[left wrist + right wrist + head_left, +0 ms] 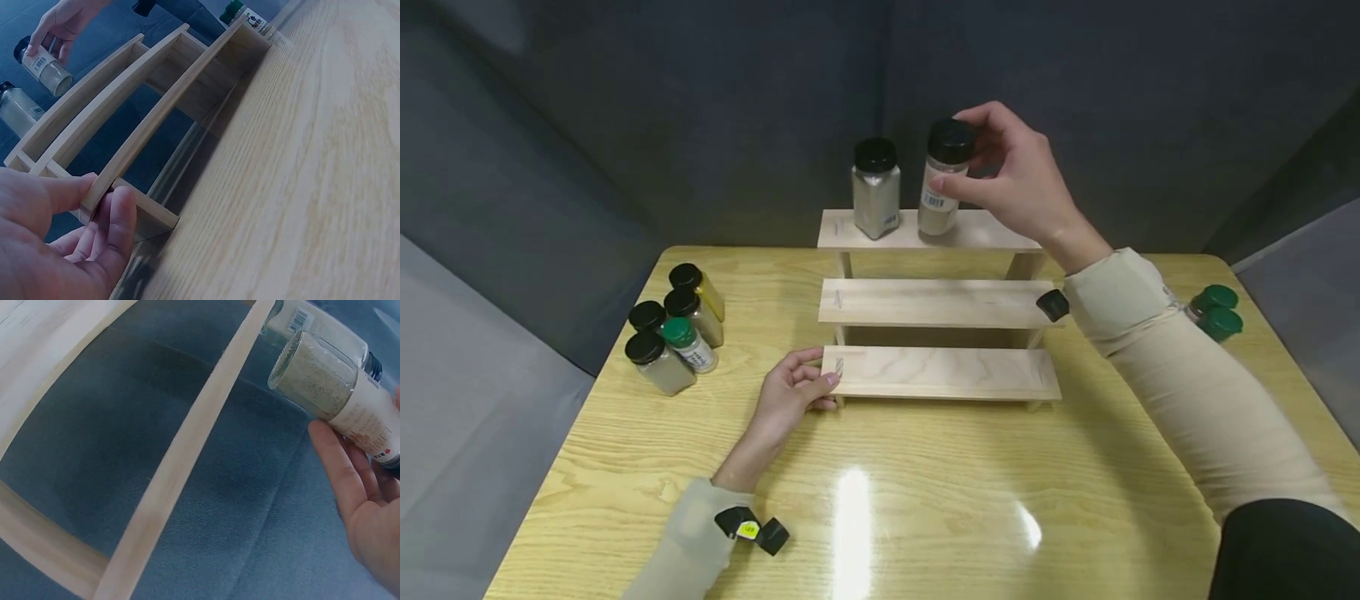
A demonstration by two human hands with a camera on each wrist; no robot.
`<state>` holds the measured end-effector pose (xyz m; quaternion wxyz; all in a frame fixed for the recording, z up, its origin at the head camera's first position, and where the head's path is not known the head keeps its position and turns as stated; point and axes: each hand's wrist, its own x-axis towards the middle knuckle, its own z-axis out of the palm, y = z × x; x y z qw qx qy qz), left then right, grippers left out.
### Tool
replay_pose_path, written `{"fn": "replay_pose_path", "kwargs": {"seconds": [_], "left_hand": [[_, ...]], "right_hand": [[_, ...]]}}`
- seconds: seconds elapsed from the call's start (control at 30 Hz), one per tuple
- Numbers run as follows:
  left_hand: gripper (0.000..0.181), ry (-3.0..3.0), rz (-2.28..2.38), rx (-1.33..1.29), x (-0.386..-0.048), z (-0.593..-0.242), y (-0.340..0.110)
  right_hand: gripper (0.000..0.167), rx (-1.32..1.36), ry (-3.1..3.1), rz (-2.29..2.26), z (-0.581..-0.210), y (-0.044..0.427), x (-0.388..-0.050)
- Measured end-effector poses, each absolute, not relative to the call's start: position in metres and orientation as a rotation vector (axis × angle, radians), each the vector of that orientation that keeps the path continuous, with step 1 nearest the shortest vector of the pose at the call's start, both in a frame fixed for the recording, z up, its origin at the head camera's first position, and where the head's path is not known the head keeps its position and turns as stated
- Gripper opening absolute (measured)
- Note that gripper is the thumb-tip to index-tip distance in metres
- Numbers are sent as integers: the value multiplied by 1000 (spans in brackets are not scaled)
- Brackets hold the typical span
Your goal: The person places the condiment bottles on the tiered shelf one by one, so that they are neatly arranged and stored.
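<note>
Left hand (790, 383) pinches the left end of the nearest tier (940, 372) of the wooden rack (936, 302), with 5 jars (679, 332) to that hand's left and 2 green-capped jars (1220, 322) right of the right forearm (1180, 375), these 7 seemingly left over. Farther out, the right hand (1011, 171) grips a black-capped jar (936, 201) at the top tier (908, 225), contact unclear, beside 1 square-sided jar (876, 198) already standing there.
</note>
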<state>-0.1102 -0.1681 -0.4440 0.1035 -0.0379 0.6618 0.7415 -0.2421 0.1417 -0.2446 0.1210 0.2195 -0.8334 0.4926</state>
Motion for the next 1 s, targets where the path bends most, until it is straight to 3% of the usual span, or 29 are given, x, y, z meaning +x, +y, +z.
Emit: {"fn": "replay_pose_path", "kwargs": {"seconds": [1.0], "left_hand": [[54,1954,2193,-91,-110,-441,-166]], "right_hand": [[61,550,-2496,1373,-252,150,-249]]}}
